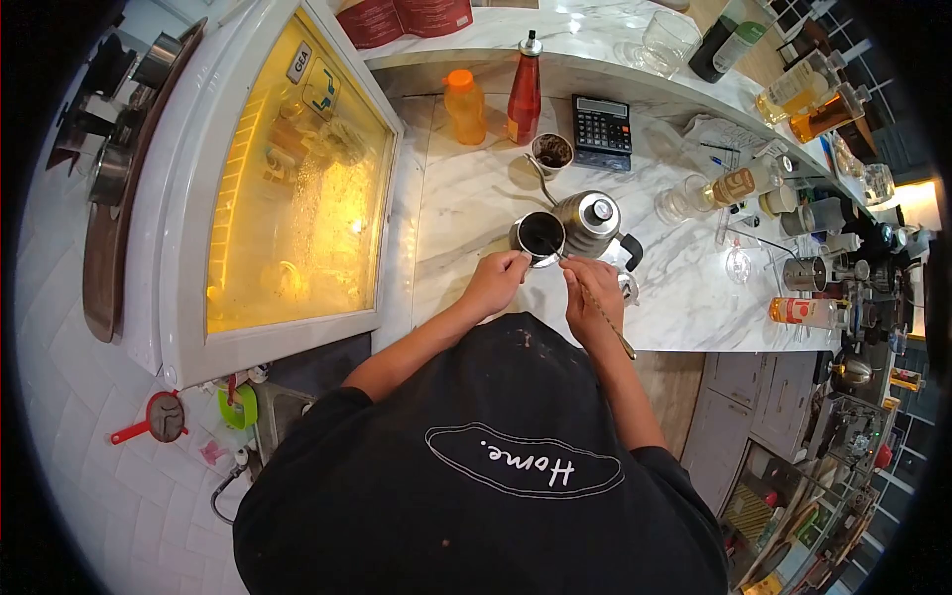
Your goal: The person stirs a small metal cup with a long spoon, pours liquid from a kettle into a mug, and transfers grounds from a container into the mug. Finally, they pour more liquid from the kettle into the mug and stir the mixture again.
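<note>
A small metal pitcher [518, 234] of dark liquid stands on the marble counter in front of me. My left hand [498, 280] is closed on its near side, thumb and fingers at the edge. In my right hand [593, 288] is a long twisted-handle bar spoon [607, 319], pinched between the fingers. Its handle slants down toward the counter's near edge, and its other end reaches to the dark liquid, where the tip is hidden. Right beside the pitcher sits a steel gooseneck kettle [587, 224] with a black handle. A cup of dark grounds [551, 152] stands behind them.
An orange bottle [464, 107], a red bottle [526, 89] and a black calculator [602, 132] stand toward the back. A glass-door fridge [297, 188] borders the left side. Glasses and several bottles, one clear with an orange label [801, 311], line the right.
</note>
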A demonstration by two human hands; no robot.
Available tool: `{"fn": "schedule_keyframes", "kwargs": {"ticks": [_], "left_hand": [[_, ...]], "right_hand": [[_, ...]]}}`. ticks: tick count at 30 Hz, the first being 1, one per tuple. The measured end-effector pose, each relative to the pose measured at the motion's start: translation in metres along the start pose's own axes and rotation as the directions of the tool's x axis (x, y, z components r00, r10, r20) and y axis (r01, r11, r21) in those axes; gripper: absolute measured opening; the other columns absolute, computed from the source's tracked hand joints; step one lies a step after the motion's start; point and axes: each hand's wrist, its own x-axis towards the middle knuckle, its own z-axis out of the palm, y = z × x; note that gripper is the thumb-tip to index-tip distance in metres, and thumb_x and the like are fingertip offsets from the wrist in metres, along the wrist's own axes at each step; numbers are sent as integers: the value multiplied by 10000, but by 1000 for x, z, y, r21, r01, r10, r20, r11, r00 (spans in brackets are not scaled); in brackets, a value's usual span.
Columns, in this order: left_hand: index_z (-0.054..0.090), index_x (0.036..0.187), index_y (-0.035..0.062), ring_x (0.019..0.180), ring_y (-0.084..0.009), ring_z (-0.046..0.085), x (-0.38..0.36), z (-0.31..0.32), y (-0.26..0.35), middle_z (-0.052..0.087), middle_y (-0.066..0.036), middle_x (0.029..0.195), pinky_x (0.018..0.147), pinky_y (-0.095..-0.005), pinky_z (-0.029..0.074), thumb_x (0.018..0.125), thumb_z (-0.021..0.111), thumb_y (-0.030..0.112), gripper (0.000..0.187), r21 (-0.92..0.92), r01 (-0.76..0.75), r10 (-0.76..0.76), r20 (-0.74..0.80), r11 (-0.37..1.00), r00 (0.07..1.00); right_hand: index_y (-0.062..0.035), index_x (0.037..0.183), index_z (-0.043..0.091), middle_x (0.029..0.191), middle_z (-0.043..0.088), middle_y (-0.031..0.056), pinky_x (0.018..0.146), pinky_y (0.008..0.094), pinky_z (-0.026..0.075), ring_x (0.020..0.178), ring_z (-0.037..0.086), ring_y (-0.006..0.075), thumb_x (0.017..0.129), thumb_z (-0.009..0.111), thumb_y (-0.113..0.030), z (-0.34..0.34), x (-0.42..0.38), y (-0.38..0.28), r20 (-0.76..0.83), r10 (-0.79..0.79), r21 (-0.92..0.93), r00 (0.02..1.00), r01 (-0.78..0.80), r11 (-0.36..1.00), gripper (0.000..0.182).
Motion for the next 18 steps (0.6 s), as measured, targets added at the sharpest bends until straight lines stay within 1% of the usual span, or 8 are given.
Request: {"fn": "schedule_keyframes", "kwargs": {"ticks": [1, 4, 7, 13, 16, 18], "left_hand": [[593, 748, -10, 594, -146, 498, 0, 1, 0, 547, -61, 620, 593, -360, 416, 1029, 545, 345, 456, -5, -1, 1, 0, 1000, 1000], [605, 753, 8, 650, -119, 493, 0, -1, 0, 553, -22, 667, 624, -315, 404, 1013, 554, 314, 404, -14, 36, -35, 26, 999, 999], [604, 758, 7, 655, -118, 492, 0, -3, 5, 552, -21, 671, 631, -311, 407, 1017, 553, 311, 403, 0, 49, -49, 49, 999, 998], [602, 760, 6, 664, -116, 495, 2, -1, 0, 556, -18, 679, 641, -309, 412, 1017, 555, 306, 398, -37, 34, -33, 48, 999, 998], [598, 757, 9, 666, -114, 494, 3, 0, -5, 556, -16, 678, 644, -308, 413, 1017, 556, 303, 395, -25, 44, -43, 43, 999, 998], [591, 747, 3, 620, -129, 493, 4, 3, -8, 553, -36, 645, 609, -329, 411, 1024, 550, 329, 430, -53, 12, -11, 16, 999, 1000]], "right_hand": [[-30, 1059, 685, 1032, 720, 133, 950, 449, 485, 1020, 684, 294, 954, 668, -68, -1, 0, 0, 0, 0, 1, 1000, 0, 1000, 113], [-30, 1051, 685, 1024, 719, 132, 940, 442, 483, 1021, 685, 293, 955, 665, -69, -2, 1, -1, 3, -3, 26, 1000, 3, 1000, 105], [-29, 1042, 683, 1012, 717, 130, 926, 433, 481, 1023, 686, 291, 953, 666, -69, -1, 0, -3, -17, -2, 28, 1000, 2, 1000, 98], [-33, 1028, 685, 998, 719, 120, 921, 430, 482, 1039, 687, 288, 952, 665, -66, -3, 3, -2, -24, -5, 42, 1000, 6, 999, 85], [-37, 1022, 685, 998, 720, 116, 924, 433, 482, 1045, 688, 284, 951, 666, -64, -3, 3, -1, -15, -8, 25, 1000, 8, 1000, 78], [-39, 1023, 684, 1000, 721, 113, 929, 436, 481, 1047, 688, 283, 950, 667, -63, -3, 3, 1, -7, -6, 26, 1000, 6, 1000, 79]]}}
